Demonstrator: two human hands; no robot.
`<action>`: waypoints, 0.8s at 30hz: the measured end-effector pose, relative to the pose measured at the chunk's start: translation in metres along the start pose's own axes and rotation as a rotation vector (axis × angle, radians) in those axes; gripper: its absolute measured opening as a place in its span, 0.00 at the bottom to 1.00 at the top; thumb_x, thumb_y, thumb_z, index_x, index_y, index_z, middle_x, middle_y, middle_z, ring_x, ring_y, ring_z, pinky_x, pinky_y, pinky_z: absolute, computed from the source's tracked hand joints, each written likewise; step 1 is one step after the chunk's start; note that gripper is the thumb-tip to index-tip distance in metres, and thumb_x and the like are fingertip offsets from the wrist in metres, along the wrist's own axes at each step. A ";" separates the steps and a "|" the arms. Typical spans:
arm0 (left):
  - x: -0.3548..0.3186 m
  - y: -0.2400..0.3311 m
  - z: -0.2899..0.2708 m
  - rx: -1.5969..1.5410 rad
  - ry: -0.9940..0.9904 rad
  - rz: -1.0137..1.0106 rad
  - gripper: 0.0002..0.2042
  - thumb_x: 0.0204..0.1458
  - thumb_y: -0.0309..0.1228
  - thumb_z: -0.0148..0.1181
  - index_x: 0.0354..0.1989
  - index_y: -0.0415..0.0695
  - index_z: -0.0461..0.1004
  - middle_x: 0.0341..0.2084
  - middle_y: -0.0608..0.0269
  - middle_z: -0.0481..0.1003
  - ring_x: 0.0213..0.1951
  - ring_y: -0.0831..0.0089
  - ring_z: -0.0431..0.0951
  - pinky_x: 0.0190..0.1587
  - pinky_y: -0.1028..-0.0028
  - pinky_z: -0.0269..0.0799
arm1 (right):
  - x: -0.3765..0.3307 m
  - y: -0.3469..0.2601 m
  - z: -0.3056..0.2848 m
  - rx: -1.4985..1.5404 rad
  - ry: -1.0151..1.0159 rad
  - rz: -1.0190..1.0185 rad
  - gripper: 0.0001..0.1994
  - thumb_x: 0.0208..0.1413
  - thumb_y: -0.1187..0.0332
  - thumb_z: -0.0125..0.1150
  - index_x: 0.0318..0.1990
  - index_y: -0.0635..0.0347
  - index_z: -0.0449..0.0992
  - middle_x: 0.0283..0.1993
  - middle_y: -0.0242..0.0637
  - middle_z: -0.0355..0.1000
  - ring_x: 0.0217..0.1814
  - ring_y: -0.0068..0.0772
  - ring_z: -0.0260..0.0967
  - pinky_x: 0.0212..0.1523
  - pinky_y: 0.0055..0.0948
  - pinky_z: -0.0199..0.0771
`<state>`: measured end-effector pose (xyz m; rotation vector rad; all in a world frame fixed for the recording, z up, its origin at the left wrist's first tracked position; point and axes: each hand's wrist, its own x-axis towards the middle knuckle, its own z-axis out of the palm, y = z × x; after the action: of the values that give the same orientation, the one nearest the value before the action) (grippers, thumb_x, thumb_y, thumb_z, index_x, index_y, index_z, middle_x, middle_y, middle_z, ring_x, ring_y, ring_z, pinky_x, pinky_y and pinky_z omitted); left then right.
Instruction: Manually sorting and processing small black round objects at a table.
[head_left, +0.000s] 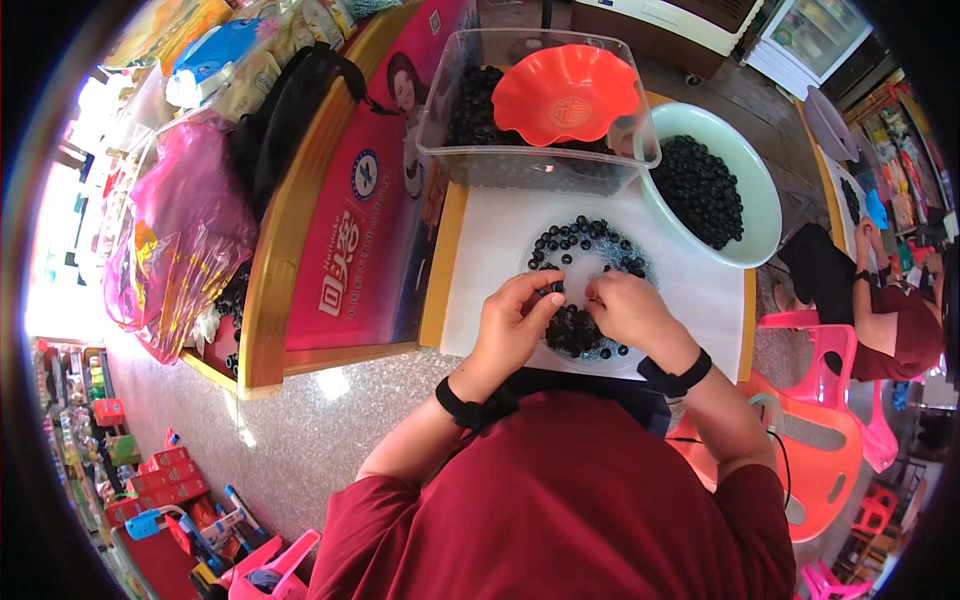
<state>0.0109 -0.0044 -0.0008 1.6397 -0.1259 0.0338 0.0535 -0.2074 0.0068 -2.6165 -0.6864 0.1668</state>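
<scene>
My left hand (pixel 508 318) pinches a small round black piece (pixel 557 287) between thumb and fingertips. Close beside it, my right hand (pixel 634 308) has its fingers closed, and what they hold, if anything, is hidden. Both hands are over a clear round tray (pixel 580 270) on the white table top (pixel 480 250). Inside the tray, black round pieces (pixel 573 330) lie heaped near me and scattered along the far side. Tiny clear-bluish bits (pixel 608 250) are spread among them.
Behind the tray stands a clear plastic bin (pixel 540 168) of black pieces, topped by a red scalloped bowl (pixel 565 95). A pale green basin (pixel 765 205) of black pieces is at the right. A pink-sided counter (pixel 340 250) borders the left. Another person (pixel 895 325) sits far right, near pink chairs (pixel 830 360).
</scene>
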 end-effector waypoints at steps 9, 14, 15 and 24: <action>-0.009 -0.003 -0.010 -0.075 -0.018 -0.129 0.14 0.60 0.27 0.60 0.54 0.39 0.74 0.33 0.69 0.78 0.23 0.86 0.68 0.25 0.83 0.67 | 0.012 0.000 -0.012 0.085 -0.212 -0.034 0.06 0.47 0.70 0.57 0.28 0.58 0.80 0.31 0.47 0.75 0.34 0.53 0.75 0.39 0.46 0.76; -0.010 -0.007 -0.009 -0.118 0.022 -0.194 0.13 0.57 0.26 0.63 0.50 0.41 0.77 0.22 0.71 0.73 0.20 0.85 0.68 0.23 0.81 0.66 | 0.032 0.011 0.000 0.073 0.037 -0.121 0.10 0.51 0.72 0.56 0.40 0.56 0.80 0.36 0.45 0.74 0.41 0.53 0.73 0.41 0.45 0.74; -0.011 -0.009 -0.010 -0.128 0.017 -0.216 0.13 0.57 0.26 0.63 0.50 0.41 0.77 0.22 0.71 0.73 0.21 0.85 0.68 0.23 0.81 0.66 | 0.035 0.008 0.000 0.052 0.000 -0.124 0.12 0.52 0.73 0.56 0.44 0.55 0.78 0.37 0.44 0.73 0.41 0.52 0.74 0.41 0.45 0.74; -0.015 -0.006 -0.013 -0.103 -0.046 -0.222 0.14 0.60 0.28 0.60 0.54 0.40 0.74 0.25 0.73 0.73 0.22 0.87 0.67 0.24 0.82 0.65 | 0.053 0.014 0.006 -0.227 -0.078 -0.114 0.05 0.52 0.73 0.56 0.36 0.61 0.75 0.35 0.46 0.75 0.39 0.53 0.75 0.39 0.47 0.75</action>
<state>-0.0031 0.0096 -0.0069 1.5437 0.0194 -0.1775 0.1042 -0.1902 -0.0052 -2.7876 -0.9281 0.1666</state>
